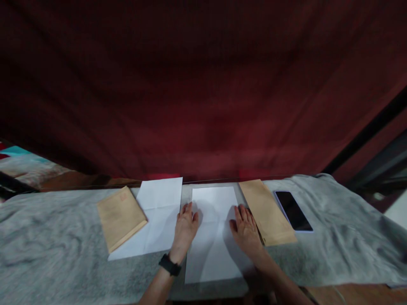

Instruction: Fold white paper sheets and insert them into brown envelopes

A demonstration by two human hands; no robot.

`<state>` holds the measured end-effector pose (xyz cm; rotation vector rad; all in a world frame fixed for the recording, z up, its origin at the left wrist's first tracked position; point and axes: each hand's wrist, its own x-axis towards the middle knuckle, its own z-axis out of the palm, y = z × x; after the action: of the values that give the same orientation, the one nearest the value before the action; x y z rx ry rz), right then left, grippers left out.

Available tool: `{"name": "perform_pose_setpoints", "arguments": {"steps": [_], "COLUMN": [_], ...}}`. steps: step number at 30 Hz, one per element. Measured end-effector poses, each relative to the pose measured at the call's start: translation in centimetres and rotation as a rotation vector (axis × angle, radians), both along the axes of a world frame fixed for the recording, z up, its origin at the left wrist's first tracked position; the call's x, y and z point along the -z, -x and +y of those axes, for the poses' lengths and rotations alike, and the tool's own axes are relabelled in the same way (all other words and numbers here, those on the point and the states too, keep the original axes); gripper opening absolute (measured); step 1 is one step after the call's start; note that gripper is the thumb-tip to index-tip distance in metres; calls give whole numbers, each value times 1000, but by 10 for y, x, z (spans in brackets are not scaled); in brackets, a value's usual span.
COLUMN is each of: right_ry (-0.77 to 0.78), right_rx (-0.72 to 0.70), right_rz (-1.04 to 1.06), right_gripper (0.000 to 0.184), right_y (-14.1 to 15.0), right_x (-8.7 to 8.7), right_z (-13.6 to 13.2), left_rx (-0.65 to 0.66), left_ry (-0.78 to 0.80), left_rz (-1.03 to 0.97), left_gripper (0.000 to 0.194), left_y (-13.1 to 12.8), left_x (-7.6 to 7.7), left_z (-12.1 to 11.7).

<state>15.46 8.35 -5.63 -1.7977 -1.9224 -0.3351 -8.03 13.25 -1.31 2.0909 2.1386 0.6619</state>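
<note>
A white sheet of paper (211,250) lies in front of me on the grey cloth, lengthwise towards the back. My left hand (186,226) rests at its left edge, fingers stretched forward and holding nothing. At the right edge, my right hand (246,231) lies with its fingers extended, close beside a brown envelope (270,214). Left of my left hand is a second white sheet (163,212) with fold creases. Another brown envelope (121,218) overlaps that creased sheet's left part.
A dark-screened phone (293,211) lies right of the right-hand envelope. The grey cloth (57,237) is wrinkled towards both ends. A dark red curtain (210,118) hangs directly behind the covered surface. A black watch (170,265) is on my left wrist.
</note>
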Motion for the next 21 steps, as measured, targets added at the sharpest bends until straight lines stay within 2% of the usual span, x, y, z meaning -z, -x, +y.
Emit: {"name": "perform_pose_setpoints", "arguments": {"steps": [5, 12, 18, 21], "right_ry": [74, 95, 124, 130], "right_rx": [24, -22, -6, -16], "right_rz": [54, 236, 228, 183], "right_gripper": [45, 41, 39, 39], "right_y": [2, -7, -8, -7], "right_x": [-14, -22, -22, -21], "right_z": [5, 12, 7, 1], "left_rx": [20, -53, 19, 59], "left_ry": [-1, 188, 113, 72], "left_rz": [-91, -181, -101, 4], "left_gripper": [42, 45, 48, 44], "left_y": [2, 4, 4, 0], "left_x": [0, -10, -7, -13], "left_z": [2, -5, -18, -29]}}
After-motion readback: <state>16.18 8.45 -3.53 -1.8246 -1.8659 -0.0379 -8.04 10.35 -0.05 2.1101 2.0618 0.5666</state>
